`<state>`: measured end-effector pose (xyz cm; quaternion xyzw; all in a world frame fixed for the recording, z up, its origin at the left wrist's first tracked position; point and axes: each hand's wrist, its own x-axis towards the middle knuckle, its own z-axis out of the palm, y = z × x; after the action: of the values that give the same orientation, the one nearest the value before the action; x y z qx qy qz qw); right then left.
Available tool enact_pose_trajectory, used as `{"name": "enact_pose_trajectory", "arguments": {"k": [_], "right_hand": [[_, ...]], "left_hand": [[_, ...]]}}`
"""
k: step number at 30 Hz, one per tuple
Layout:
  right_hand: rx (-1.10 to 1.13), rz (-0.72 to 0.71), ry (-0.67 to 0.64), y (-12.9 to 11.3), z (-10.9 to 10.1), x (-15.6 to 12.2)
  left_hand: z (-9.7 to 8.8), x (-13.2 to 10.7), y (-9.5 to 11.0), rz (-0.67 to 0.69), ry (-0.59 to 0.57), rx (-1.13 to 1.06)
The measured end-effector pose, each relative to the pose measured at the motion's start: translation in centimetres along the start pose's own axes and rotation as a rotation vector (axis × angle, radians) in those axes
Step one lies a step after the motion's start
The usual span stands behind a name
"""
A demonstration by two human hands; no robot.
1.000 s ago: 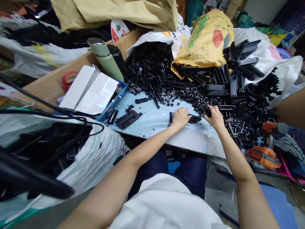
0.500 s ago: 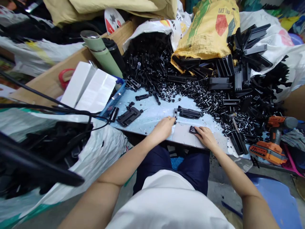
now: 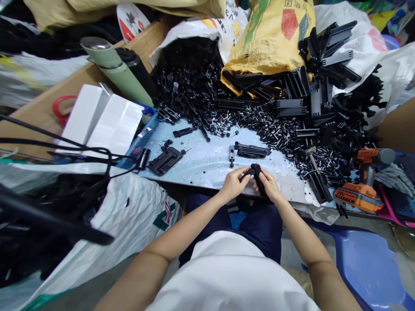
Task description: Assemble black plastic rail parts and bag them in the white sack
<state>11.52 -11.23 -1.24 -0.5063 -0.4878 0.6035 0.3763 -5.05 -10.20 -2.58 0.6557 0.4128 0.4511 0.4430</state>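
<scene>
At far left, a white sack [image 3: 136, 220] with black parts inside, open at the top. Then two white boxes [image 3: 112, 123] leaning in a blue basket [image 3: 149, 131], with a green flask [image 3: 121, 73] tilted just behind. On the pale blue bench [image 3: 204, 160], a short black cylinder [image 3: 142, 159] near the basket, and beside it a flat black frame [image 3: 165, 160]. Farther right, near the middle, a small black link [image 3: 231, 156] upright to the view, just left of a folded black assembly [image 3: 252, 150]. Over the bench's front edge, the hands close together: left hand [image 3: 234, 183] pinching a small black part [image 3: 248, 172], right hand [image 3: 269, 185] clamped around a longer black part [image 3: 258, 178]. Both parts meeting at the top; joined or merely touching, cannot tell. Farther right, dark channel pieces [image 3: 319, 188], an orange cordless drill [image 3: 358, 198], and below, a blue plastic stool [image 3: 372, 259].
</scene>
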Motion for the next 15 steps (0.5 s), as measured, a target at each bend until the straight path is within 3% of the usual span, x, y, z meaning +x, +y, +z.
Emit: {"name": "enact_pose_trajectory", "arguments": {"k": [4,8,12,15], "right_hand": [[-0.183,-0.122,-0.077,-0.6,-1.3,-0.4],[-0.470,-0.339,-0.120,-1.7,-2.5,-1.0],[-0.675,-0.474,-0.074,-2.5,-2.9,-1.7],[-0.672,-0.513,0.007,-2.5,-1.9,-2.0]], "left_hand": [[-0.1,-0.3,0.4,0.163,-0.006,0.085],[-0.3,-0.5,1.3,0.297,0.019,0.151],[-0.3,-0.1,2.3,0.338,0.003,0.197],[0.6,0.1,3.0,0.368,0.112,0.194]]}}
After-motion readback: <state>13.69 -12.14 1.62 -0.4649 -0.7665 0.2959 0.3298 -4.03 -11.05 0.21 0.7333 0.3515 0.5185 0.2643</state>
